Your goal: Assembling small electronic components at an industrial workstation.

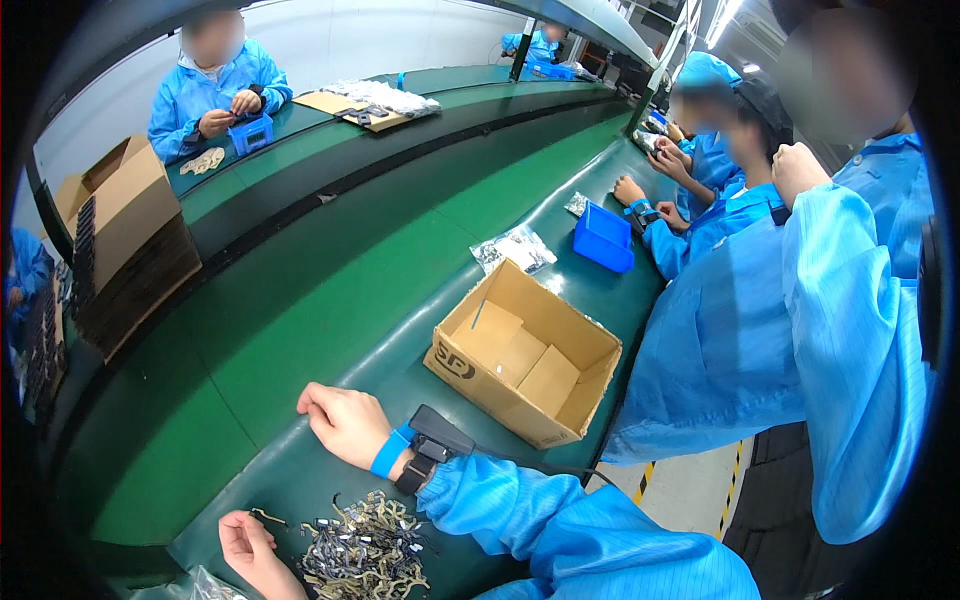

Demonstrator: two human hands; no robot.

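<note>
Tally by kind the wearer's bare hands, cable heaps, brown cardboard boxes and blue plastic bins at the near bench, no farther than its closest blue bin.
Bare left hand and bare right hand: 2
Tangled heap of thin dark and pale cables: 1
Open brown cardboard box: 1
Rectangular blue plastic bin: 1
Total: 5

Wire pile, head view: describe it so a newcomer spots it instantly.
On the dark green bench, start at the open cardboard box and go down-left past the right hand. The wire pile lies just right of the left hand: a loose tangle of dark and yellowish strands, unlike the clear plastic bag at the bottom edge.
</note>
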